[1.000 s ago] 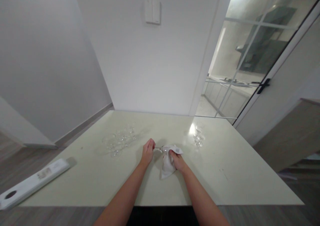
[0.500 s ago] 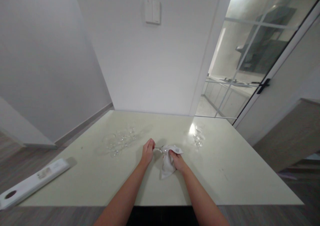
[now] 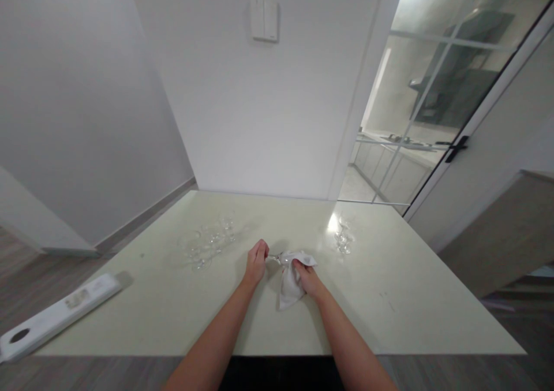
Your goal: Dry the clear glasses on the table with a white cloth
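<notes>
My left hand (image 3: 257,260) is closed round the stem end of a clear wine glass (image 3: 275,257), which lies sideways between my hands. My right hand (image 3: 306,276) grips a white cloth (image 3: 291,290) that is wrapped over the bowl of the glass. Most of the bowl is hidden by the cloth, and one corner of the cloth hangs down towards me. Both hands are above the middle of a pale table (image 3: 363,304).
Several clear glasses (image 3: 212,238) stand on the table to the left, and more glasses (image 3: 343,239) stand at the right rear. A long white box-like object (image 3: 60,316) lies across the left front edge. Behind the table rises a white wall (image 3: 264,119).
Almost nothing differs. Both hands, the glass and the cloth keep nearly the same place.
</notes>
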`<action>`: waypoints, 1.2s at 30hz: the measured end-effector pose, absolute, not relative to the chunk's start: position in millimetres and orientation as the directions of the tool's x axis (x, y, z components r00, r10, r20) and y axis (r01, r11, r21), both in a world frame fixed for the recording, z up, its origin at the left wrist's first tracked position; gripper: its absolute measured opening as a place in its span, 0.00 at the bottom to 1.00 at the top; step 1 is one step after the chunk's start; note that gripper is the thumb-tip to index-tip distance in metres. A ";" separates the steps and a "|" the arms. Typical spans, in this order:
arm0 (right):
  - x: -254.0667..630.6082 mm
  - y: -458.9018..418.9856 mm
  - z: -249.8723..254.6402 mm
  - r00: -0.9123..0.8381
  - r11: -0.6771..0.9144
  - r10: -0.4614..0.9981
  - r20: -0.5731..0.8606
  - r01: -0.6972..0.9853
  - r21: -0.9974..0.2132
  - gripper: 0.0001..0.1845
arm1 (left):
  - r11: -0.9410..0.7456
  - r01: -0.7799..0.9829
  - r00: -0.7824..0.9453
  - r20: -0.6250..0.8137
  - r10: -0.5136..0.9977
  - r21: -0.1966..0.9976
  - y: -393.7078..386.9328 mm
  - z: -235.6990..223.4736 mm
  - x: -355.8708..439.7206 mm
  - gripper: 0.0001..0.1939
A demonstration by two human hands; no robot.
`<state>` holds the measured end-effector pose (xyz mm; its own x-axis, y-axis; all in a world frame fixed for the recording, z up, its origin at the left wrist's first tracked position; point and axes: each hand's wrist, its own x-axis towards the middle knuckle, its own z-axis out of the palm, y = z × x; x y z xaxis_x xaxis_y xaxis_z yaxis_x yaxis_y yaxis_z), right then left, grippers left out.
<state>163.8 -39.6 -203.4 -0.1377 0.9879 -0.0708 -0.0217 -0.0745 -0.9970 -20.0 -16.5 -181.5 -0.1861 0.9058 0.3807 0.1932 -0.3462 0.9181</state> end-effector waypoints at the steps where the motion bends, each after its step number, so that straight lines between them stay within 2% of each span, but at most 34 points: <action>1: 163.7 -39.5 -203.8 -0.137 -0.077 0.988 -0.073 -0.024 -0.997 0.33 | -0.343 0.195 -0.186 0.378 0.907 0.919 -16.6 -181.4 -20.0 0.23; 15: 163.4 -40.9 -199.4 -0.158 -0.033 0.987 -0.034 0.008 -0.999 0.34 | -0.368 0.193 -0.186 0.402 0.897 0.910 -18.4 -178.0 -18.9 0.23; 27: 164.3 -44.2 -193.0 -0.158 -0.051 0.986 -0.058 0.048 -0.998 0.34 | -0.348 0.210 -0.183 0.386 0.904 0.914 -17.6 -179.9 -19.9 0.23; 33: 164.2 -47.5 -183.1 -0.223 0.092 0.971 0.083 0.029 -0.995 0.25 | -0.355 0.205 -0.182 0.392 0.902 0.912 -16.9 -180.4 -20.2 0.23; 36: 163.9 -49.7 -178.1 -0.257 0.139 0.958 0.129 0.021 -0.990 0.26 | -0.341 0.189 -0.184 0.374 0.909 0.921 -16.0 -180.8 -19.9 0.23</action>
<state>163.9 -49.7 -178.1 -0.2567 0.9578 0.1292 0.0207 0.1391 -0.9901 -19.9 -16.0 -180.8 -0.1839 0.9089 0.3742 0.1885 -0.3411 0.9209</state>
